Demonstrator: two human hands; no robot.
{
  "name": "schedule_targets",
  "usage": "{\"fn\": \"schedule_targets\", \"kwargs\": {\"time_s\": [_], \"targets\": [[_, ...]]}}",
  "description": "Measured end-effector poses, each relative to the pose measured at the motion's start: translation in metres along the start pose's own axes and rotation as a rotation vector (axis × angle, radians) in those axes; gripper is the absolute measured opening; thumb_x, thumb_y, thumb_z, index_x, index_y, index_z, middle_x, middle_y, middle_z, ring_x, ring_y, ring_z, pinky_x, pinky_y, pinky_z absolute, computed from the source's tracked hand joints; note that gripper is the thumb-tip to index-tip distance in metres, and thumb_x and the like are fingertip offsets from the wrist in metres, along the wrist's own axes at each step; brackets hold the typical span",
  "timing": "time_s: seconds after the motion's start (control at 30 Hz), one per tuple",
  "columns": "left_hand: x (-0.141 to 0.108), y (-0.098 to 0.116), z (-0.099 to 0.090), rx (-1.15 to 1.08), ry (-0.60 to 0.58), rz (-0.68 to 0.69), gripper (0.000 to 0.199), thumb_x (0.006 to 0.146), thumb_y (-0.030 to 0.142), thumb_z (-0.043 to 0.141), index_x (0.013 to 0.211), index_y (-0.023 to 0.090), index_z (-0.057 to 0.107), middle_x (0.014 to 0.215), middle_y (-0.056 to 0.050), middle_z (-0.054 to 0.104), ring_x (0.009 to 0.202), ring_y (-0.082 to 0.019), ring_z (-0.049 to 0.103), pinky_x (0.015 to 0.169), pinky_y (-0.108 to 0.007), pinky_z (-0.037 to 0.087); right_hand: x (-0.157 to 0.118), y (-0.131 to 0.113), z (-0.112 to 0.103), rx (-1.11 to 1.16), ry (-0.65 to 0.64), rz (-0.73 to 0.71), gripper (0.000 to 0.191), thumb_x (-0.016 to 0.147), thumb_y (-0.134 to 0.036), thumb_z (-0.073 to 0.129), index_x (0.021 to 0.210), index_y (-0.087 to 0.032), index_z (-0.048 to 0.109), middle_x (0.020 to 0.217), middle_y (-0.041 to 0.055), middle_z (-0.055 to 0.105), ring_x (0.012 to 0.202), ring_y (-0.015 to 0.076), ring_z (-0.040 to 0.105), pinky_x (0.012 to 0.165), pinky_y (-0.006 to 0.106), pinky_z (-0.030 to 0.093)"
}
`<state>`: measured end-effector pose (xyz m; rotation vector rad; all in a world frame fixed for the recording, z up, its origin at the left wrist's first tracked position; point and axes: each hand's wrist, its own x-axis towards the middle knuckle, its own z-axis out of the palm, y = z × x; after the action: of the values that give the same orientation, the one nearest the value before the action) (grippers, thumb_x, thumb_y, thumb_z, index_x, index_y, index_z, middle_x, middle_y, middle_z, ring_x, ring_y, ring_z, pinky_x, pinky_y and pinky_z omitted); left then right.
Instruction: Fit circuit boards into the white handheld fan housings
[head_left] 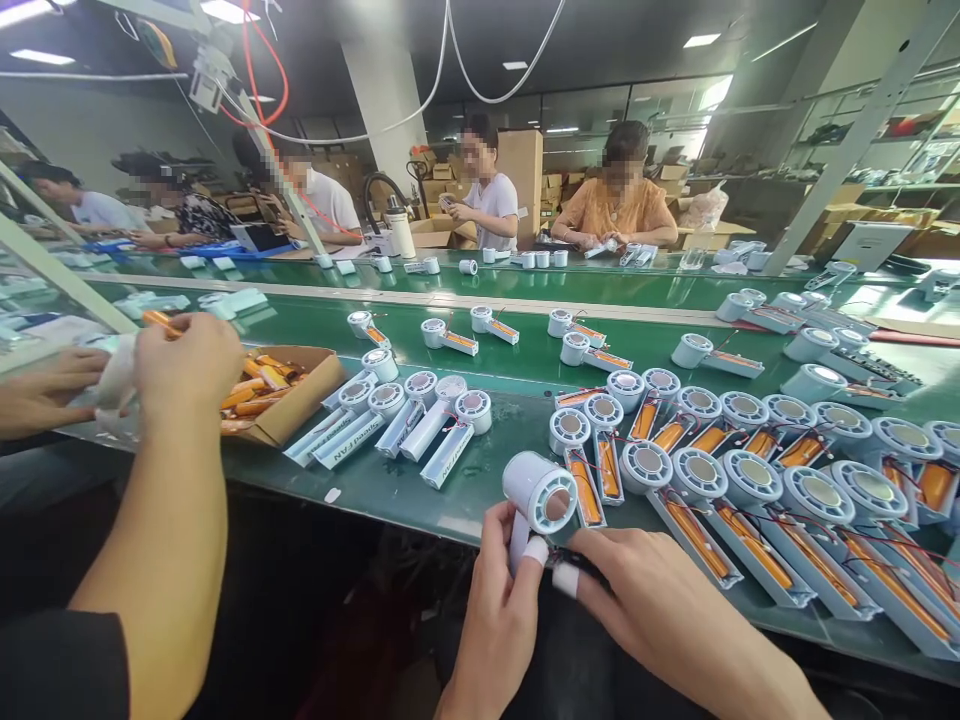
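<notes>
My left hand [501, 610] is closed around a pale blue handheld fan [529, 490], its round head tilted up above the fingers. A white cover wraps my left thumb tip. Close beside it, my right hand [652, 585] pinches a thin black piece [581, 562] at the fan's handle; the fingers hide most of it. A white cover also shows on a right fingertip. Just beyond my hands lie several fans [699, 475] with open handles, orange batteries and thin wires showing. Left of these, more fans [352, 440] lie with printed handle sides up.
At the left, a co-worker's arm [169, 480] reaches over a cardboard box [300, 410] of orange batteries. Spaced-out fans [450, 337] lie on the green conveyor belt [315, 330]. Several people sit across it. A slanted metal post [847, 140] stands at the right; cables hang overhead.
</notes>
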<state>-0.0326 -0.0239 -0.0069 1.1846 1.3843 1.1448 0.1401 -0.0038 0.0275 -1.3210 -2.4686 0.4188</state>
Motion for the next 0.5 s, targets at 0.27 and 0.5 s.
{"fn": "schedule_targets", "kwargs": {"time_s": [0.27, 0.5], "targets": [[-0.002, 0.007, 0.003, -0.335, -0.14, -0.125, 0.032, 0.098, 0.046, 0.045, 0.119, 0.023, 0.054, 0.088, 0.0, 0.059, 0.073, -0.015, 0.053, 0.068, -0.025, 0.045, 0.001, -0.008, -0.012, 0.507, -0.177, -0.04, 0.02, 0.098, -0.028, 0.055, 0.083, -0.022, 0.067, 0.076, 0.0016, 0.069, 0.069, 0.0162, 0.061, 0.065, 0.024, 0.042], [-0.006, 0.006, 0.009, -0.623, -0.142, -0.168, 0.039, 0.095, 0.053, 0.054, 0.12, 0.024, 0.058, 0.101, -0.003, 0.065, 0.086, -0.018, 0.059, 0.075, -0.028, 0.046, -0.002, -0.018, 0.029, 1.165, -0.069, 0.314, 0.062, 0.096, -0.072, 0.041, 0.068, -0.018, 0.054, 0.05, -0.0035, 0.045, 0.045, 0.0089, 0.041, 0.045, 0.02, 0.033]]}}
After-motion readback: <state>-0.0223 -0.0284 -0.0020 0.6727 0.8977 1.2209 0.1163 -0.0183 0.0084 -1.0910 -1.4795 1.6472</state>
